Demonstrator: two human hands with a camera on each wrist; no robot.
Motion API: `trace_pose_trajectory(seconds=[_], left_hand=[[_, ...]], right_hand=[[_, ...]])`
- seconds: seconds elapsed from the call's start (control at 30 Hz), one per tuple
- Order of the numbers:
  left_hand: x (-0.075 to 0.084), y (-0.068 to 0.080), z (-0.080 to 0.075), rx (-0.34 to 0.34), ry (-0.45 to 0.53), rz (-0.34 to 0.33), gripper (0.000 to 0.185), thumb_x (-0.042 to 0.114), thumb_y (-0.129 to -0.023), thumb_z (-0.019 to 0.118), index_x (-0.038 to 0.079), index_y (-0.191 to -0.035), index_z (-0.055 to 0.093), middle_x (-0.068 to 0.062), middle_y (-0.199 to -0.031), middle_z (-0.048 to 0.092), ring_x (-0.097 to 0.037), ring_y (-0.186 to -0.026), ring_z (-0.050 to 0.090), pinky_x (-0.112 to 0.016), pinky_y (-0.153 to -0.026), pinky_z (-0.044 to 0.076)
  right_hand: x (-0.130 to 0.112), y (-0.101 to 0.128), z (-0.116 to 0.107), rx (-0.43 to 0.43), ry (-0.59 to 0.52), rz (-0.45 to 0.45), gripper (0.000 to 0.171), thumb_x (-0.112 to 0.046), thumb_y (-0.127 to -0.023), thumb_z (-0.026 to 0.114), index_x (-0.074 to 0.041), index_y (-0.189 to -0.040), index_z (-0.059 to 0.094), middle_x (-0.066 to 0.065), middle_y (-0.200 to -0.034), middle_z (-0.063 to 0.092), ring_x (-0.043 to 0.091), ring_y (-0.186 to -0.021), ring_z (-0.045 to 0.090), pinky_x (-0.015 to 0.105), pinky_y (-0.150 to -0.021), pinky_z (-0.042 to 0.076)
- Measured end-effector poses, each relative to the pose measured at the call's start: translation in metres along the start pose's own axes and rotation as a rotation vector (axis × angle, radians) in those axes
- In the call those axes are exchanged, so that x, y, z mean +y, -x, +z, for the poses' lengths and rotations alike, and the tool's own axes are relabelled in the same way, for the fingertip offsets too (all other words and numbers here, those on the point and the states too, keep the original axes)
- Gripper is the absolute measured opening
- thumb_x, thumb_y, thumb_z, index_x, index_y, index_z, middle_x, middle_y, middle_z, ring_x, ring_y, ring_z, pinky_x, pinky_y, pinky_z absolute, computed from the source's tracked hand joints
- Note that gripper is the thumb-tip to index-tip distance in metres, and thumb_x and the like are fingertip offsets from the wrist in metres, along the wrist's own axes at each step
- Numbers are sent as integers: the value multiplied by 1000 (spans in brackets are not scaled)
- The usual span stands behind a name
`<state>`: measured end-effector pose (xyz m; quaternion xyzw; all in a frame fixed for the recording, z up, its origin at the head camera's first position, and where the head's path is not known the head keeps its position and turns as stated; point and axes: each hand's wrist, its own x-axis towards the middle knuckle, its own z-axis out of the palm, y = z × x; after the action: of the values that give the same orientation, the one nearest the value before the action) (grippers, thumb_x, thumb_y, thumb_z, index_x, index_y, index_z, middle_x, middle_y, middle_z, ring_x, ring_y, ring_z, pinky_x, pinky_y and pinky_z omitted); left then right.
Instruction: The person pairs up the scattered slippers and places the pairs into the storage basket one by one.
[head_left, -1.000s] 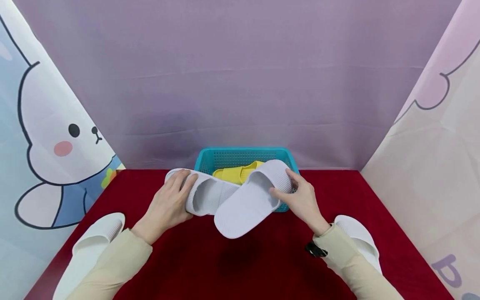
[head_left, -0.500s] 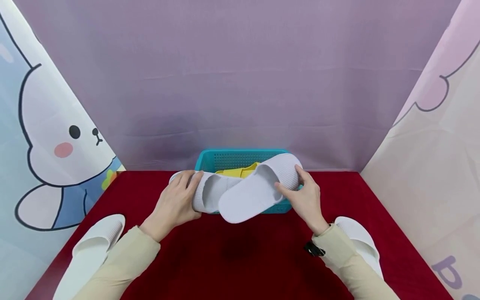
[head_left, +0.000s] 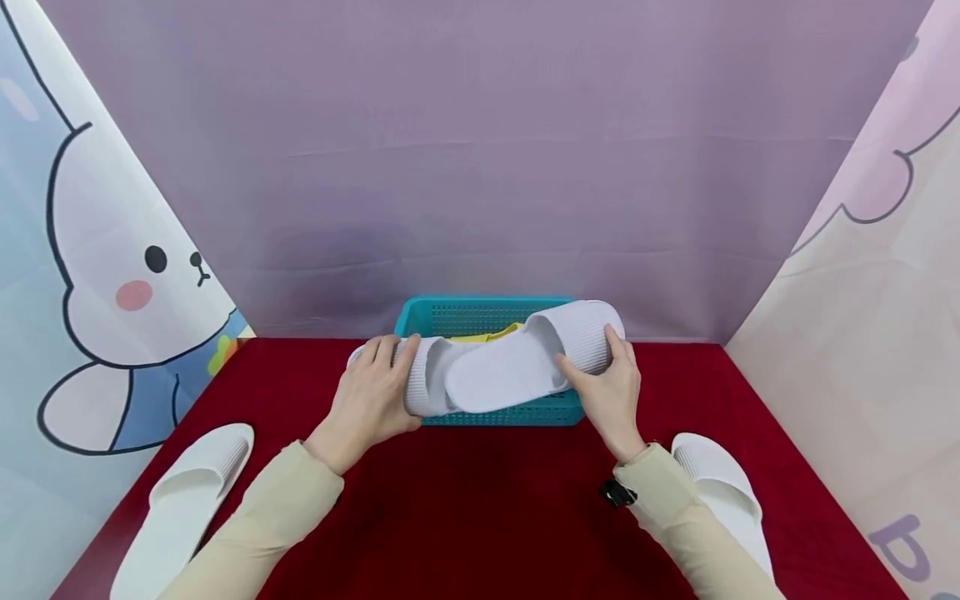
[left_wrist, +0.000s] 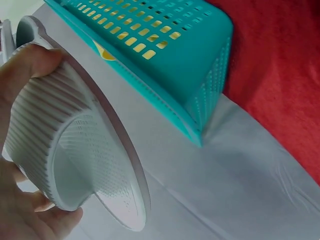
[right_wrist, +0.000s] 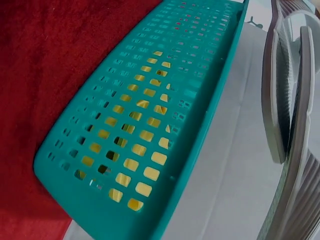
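In the head view, my left hand (head_left: pixel 371 396) grips a white slipper (head_left: pixel 420 387) by its ribbed strap and toe. My right hand (head_left: pixel 609 392) pinches the strap of a second white slipper (head_left: pixel 510 367), thumb at the opening and fingers over the side. The heels overlap, with the right slipper in front. Both slippers are above the front part of a turquoise mesh basket (head_left: pixel 517 417). Inside it, a yellow slipper (head_left: pixel 506 331) shows only in part behind them. The left wrist view shows the left slipper (left_wrist: pixel 75 130) held above the basket rim (left_wrist: pixel 150 95).
On the red cloth (head_left: pixel 480 517), one white slipper (head_left: pixel 180 508) lies at the left and another (head_left: pixel 723 492) at the right, partly behind the sleeves. A purple curtain (head_left: pixel 487 167) rises behind the basket, with printed panels (head_left: pixel 862 350) on either side.
Both slippers have moved right, and the right one has lifted and turned flatter. Their overlap has grown, and they now cover more of the yellow slipper.
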<state>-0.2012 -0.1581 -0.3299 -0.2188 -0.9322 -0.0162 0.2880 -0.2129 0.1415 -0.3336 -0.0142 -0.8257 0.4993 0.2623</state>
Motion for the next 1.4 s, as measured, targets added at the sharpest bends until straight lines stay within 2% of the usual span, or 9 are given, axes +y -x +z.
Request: trace_pose_trajectory(seconds=[0.4, 0.93, 1.4], left_hand=[[9, -9, 1, -11, -21, 11, 107, 49, -44, 84, 6, -133, 39, -17, -119, 49, -33, -109, 47, -47, -81, 51], [17, -14, 3, -14, -22, 6, 111, 50, -42, 85, 6, -134, 38, -17, -119, 49, -32, -109, 47, -46, -83, 51], [17, -15, 2, -12, -33, 2, 112, 50, -43, 84, 6, -135, 38, -18, -120, 49, -33, -109, 47, -45, -83, 51]], right_hand=[[-1, 2, 12, 28, 0, 22, 87, -32, -72, 76, -3, -141, 32, 17, -124, 43, 29, -107, 47, 45, -87, 46], [-3, 13, 25, -26, -53, 52, 88, -32, -75, 73, -5, -143, 25, 13, -126, 39, 26, -109, 45, 45, -85, 50], [-3, 20, 31, -38, -97, 58, 87, -32, -77, 72, -4, -144, 23, 15, -130, 36, 25, -112, 40, 45, -90, 45]])
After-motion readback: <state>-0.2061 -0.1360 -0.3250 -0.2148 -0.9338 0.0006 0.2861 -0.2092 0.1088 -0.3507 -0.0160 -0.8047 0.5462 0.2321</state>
